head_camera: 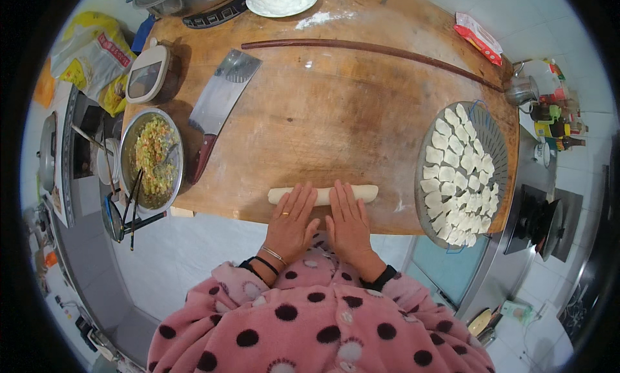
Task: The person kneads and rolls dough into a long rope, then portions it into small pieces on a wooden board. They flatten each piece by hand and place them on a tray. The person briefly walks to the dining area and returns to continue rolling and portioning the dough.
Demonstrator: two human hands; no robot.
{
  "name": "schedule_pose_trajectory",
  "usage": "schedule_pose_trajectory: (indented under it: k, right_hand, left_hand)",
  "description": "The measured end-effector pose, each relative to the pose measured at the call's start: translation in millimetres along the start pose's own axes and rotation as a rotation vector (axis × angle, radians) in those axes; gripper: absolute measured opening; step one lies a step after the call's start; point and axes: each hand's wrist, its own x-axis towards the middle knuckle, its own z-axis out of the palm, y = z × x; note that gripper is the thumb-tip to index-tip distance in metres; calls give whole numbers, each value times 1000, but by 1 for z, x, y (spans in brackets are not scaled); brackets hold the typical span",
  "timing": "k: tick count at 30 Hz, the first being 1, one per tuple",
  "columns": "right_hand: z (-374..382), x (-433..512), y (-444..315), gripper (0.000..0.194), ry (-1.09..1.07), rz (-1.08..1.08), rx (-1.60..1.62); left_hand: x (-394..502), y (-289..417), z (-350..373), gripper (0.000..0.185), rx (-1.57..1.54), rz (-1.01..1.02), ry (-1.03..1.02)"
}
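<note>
A pale log of dough (323,196) lies crosswise near the front edge of the wooden board (310,126). My left hand (292,223) rests on its left half, palm down, fingers pointing away from me. On the right half my right hand (349,223) lies flat in the same way. The thumbs are close to each other over the board's edge. Both ends of the dough stick out beyond the hands; the part under the fingers is hidden.
A cleaver (224,97) and a steel bowl of chopped filling (180,167) with chopsticks are at left. Several shaped dough pieces cover a round tray (495,131) at right. Across the back lies a long rolling pin (373,47), with a plate of flour (282,0) beyond it.
</note>
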Motion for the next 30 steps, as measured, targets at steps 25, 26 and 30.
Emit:
schedule_pose_trajectory:
  k: [25,26,30]
  right_hand:
    - [3,113,44,67,205,222,-12]
    - [3,119,39,68,237,216,44]
    - [2,124,14,71,250,140,187]
  left_hand:
    - [101,-48,-2,64,373,-105,224]
    - [115,-43,3,65,386,-95,193]
    - [132,-16,28,65,564,-61,217]
